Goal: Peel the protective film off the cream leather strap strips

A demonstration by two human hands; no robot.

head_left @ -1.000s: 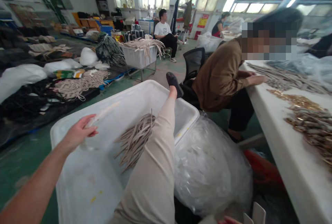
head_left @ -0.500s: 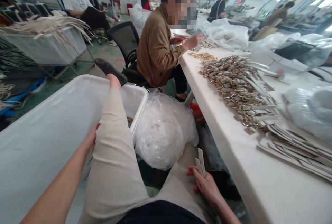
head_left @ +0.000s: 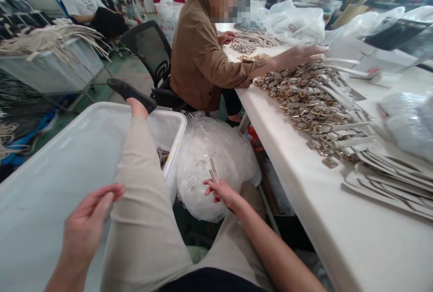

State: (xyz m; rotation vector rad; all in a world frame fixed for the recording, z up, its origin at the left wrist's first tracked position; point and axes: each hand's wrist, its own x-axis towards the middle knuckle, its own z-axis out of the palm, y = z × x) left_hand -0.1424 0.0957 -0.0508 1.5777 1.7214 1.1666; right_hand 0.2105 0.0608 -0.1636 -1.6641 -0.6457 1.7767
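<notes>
My right hand (head_left: 221, 193) holds a few narrow, pale strap pieces (head_left: 214, 172) whose ends stick up past the fingers. It is above my right thigh, in front of a clear plastic bag (head_left: 216, 148) stuffed with pale material. My left hand (head_left: 86, 222) is beside my left leg, over the large white bin (head_left: 50, 184). Its thumb and fingertips are pinched together, and anything between them is too small or hidden to see. Small strap pieces (head_left: 163, 157) show inside the bin beyond my leg.
At right stands a white table (head_left: 294, 184) bearing a heap of straps with gold-coloured buckles (head_left: 311, 98), long flat straps (head_left: 389, 184) and plastic bags. A co-worker in a brown jacket (head_left: 196, 53) sits ahead, an arm stretched over the heap. Pale straps (head_left: 50, 42) overhang a cart at left.
My right hand has moved left and up with the strap pieces. My left hand has come up from behind my leg, fingers now visible. The co-worker's arm has reached out across the heap.
</notes>
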